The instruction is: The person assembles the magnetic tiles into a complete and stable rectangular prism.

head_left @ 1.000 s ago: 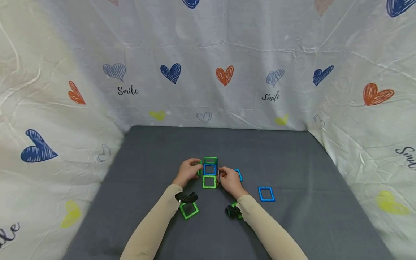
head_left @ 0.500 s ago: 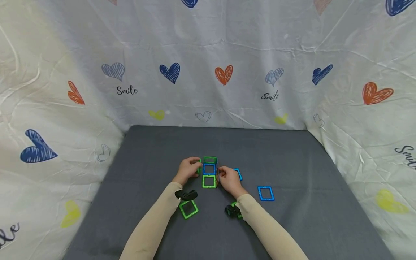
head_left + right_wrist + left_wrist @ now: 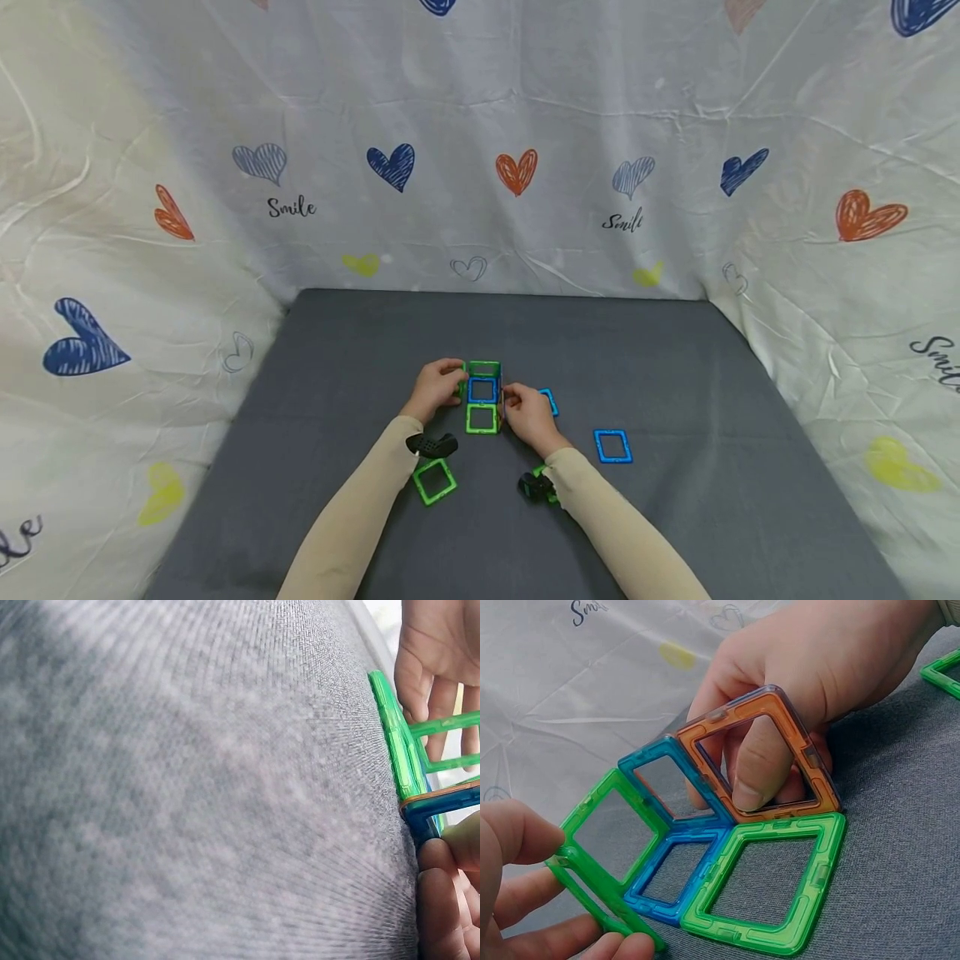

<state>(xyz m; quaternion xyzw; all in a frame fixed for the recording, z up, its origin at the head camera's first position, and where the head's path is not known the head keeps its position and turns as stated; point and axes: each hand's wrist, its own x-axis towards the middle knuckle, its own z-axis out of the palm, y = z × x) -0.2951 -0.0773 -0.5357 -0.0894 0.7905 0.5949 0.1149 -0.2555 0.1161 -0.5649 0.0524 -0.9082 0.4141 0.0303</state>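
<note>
Square magnetic tiles stand joined on the table. A blue tile and a green tile lie flat side by side. Upright along their right are a teal-blue tile and an orange tile; another green tile rises at the far end. My left hand pinches an upright green tile against the blue tile's left side; whether it fully meets the edge is hard to tell. My right hand grips the orange tile, its thumb inside the frame.
Loose on the grey table are a blue tile at the right, a second blue tile partly behind my right hand, a green tile by my left wrist, and a green tile mostly hidden under the right wrist.
My left hand has shifted slightly with its green tile, which now sits closer to the joined tiles. The right hand holds its place.
</note>
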